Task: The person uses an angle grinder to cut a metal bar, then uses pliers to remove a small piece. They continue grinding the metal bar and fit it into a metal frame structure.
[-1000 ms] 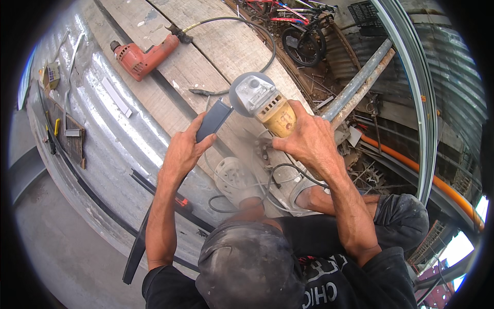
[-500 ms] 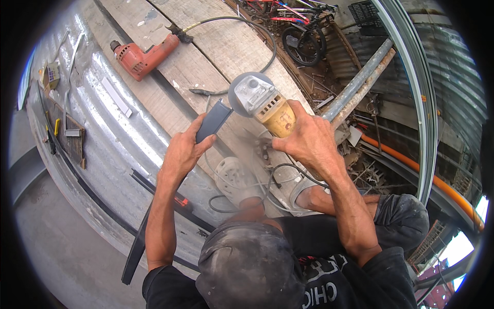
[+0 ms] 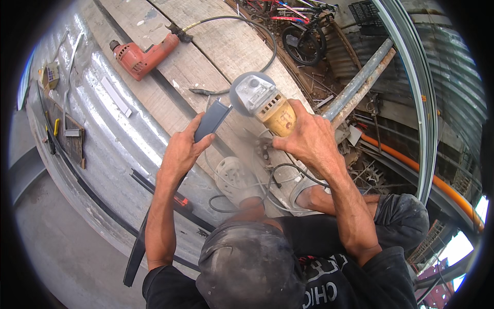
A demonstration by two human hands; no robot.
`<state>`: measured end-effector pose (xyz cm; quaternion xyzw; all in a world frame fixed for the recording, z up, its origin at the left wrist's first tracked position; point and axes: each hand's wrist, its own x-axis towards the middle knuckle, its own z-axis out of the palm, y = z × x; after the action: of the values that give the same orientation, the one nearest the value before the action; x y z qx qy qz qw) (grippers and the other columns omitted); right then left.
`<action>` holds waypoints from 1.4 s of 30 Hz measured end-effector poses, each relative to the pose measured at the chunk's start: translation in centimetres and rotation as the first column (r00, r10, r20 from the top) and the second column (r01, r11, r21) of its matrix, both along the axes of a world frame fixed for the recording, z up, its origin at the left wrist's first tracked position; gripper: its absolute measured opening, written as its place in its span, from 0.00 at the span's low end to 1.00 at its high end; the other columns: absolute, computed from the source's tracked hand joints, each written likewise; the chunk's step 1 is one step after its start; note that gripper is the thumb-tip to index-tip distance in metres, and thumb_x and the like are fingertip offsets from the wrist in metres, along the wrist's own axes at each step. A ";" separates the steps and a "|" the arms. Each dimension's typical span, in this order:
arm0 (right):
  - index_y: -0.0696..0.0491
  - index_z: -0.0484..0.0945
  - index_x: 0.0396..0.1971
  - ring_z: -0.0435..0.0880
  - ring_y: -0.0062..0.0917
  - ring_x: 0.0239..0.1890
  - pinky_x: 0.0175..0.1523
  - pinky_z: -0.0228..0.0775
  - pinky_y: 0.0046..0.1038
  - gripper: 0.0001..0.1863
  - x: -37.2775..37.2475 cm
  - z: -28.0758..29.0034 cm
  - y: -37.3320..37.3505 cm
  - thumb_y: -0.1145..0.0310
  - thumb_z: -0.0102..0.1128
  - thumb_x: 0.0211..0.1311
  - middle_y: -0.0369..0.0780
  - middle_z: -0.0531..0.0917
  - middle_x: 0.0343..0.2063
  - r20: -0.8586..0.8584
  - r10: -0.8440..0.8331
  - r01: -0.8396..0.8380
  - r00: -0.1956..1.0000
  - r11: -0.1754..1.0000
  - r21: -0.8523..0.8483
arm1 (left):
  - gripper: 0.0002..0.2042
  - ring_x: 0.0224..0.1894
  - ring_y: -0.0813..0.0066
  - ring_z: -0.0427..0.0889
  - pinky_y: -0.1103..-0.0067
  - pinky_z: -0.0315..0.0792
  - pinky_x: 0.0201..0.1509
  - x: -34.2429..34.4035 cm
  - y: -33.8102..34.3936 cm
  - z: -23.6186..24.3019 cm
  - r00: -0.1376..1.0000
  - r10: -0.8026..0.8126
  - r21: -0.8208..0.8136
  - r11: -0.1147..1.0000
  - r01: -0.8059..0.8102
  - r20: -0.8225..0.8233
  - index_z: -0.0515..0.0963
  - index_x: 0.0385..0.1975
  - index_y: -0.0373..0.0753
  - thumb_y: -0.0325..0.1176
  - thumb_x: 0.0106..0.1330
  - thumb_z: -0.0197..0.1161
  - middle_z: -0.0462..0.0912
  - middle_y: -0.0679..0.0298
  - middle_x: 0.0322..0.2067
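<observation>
My left hand (image 3: 178,153) is closed round a long dark grey metal profile (image 3: 212,121), which runs back beneath my forearm to the lower left. My right hand (image 3: 313,140) grips the yellow body of an angle grinder (image 3: 279,117). The grinder's grey disc (image 3: 237,102) is right beside the profile's far end, where a small pale bit shows. Whether disc and metal touch, I cannot tell. Hazy dust hangs below the grinder, over my foot. A dark cord (image 3: 290,166) loops below my right hand.
A red drill (image 3: 146,57) lies on wooden planks (image 3: 216,46), its cable curving right. Corrugated metal sheet (image 3: 103,67) spans the left, with a pale strip (image 3: 117,97) on it. Bicycles (image 3: 303,38), pipes (image 3: 360,77) and scrap lie to the right, beyond the planks' edge.
The profile has shifted and turned slightly in my left hand's grip, its rear end moving a little right. A small pale bit now shows at its far end. The grinder has barely moved.
</observation>
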<state>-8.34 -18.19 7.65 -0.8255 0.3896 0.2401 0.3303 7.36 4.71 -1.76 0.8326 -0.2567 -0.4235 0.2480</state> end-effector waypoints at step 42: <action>0.53 0.70 0.57 0.86 0.49 0.38 0.45 0.77 0.45 0.36 -0.3 -0.7 0.8 0.60 0.69 0.43 0.53 0.86 0.37 0.155 -0.028 0.031 0.988 0.999 -0.016 | 0.33 0.34 0.54 0.87 0.65 0.77 0.45 1.4 0.5 2.0 0.988 -0.102 0.045 0.993 0.108 -0.119 0.72 0.66 0.40 0.49 0.63 0.67 0.85 0.43 0.31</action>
<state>-8.63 -17.37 6.97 -0.8388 0.3773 0.1667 0.3554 8.76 5.22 0.24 0.7978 -0.2744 -0.4904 0.2184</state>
